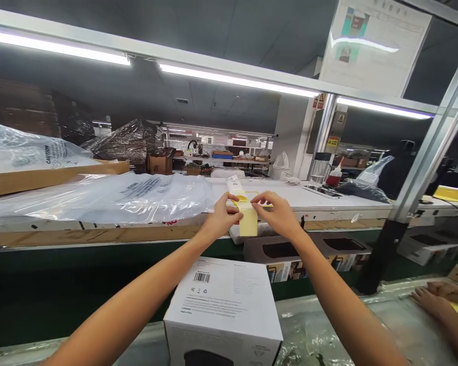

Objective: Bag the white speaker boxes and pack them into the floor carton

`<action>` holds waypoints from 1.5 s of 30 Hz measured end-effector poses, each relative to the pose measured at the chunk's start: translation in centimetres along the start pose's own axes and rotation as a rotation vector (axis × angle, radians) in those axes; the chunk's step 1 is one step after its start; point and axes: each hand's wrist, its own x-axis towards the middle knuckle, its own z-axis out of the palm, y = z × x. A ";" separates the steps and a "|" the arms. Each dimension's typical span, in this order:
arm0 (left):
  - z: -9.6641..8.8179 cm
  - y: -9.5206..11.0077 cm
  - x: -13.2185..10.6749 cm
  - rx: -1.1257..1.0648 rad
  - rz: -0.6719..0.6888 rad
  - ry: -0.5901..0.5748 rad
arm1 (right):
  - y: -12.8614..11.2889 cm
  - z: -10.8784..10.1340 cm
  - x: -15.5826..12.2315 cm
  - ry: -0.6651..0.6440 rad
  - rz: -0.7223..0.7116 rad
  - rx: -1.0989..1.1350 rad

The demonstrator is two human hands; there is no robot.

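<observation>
Both my arms reach forward over a white product box (225, 300) with a barcode that stands on the near bench. My left hand (223, 218) and my right hand (277, 213) together pinch a pale yellow strip of label backing paper (248, 219) held up in front of the white shelf (328, 201). The strip hangs down between my fingertips, and its upper end runs back to a small roll of labels (234, 185) on the shelf.
Clear plastic bags (110, 195) lie on the shelf at left, over long cardboard. More product boxes (286, 254) sit on the green conveyor behind. Another person's hands (438, 295) rest on the bench at the right edge. A metal frame post (423, 168) slants at right.
</observation>
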 end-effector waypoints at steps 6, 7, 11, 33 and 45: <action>0.1 -0.6 -0.4 0.035 0.076 0.026 | 0.5 1.9 0.5 -0.131 -0.049 -0.087; 0.1 -0.7 -0.5 0.021 0.078 0.021 | 0.5 1.9 0.6 -0.145 -0.052 -0.097; 0.1 -0.9 -0.6 -0.039 0.075 -0.018 | 0.3 1.3 1.3 -0.224 -0.058 -0.127; -0.9 0.0 -1.2 0.159 0.046 -0.089 | -2.4 0.2 2.5 -0.349 0.053 -0.179; -11.7 -5.2 -18.0 0.073 -0.006 -0.394 | -12.0 0.7 -5.0 -0.927 0.303 0.192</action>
